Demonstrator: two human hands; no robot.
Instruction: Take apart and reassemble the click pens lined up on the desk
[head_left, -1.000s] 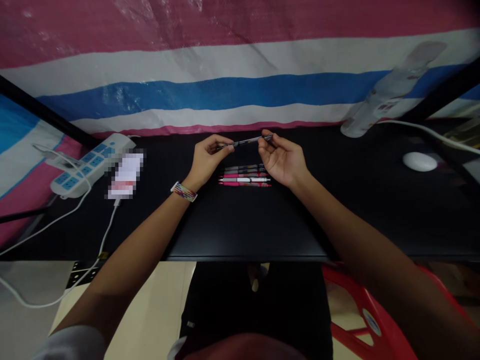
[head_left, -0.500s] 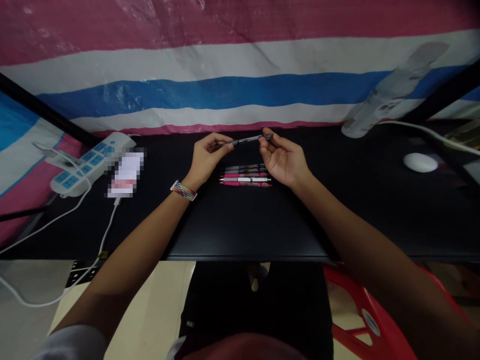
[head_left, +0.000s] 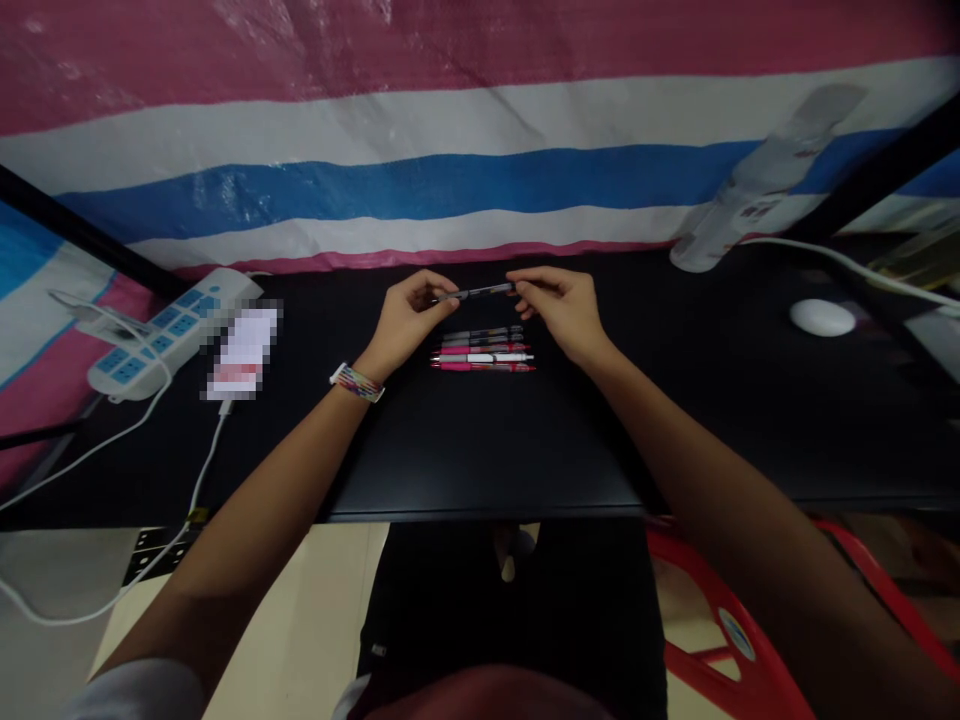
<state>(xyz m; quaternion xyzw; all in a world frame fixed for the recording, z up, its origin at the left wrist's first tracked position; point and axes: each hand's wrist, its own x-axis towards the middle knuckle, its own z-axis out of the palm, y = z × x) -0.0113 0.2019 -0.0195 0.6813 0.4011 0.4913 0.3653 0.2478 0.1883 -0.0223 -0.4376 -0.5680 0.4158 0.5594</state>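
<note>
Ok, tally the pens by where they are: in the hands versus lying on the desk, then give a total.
Held between left hand and right hand, dark pen: 1
Lying in the row of pens on the black desk, dark, pink and white ones: 5, though the far ones are hard to separate
Total: 6

Dark pen (head_left: pixel 480 292) horiz., held above pen row (head_left: pixel 482 350).
</note>
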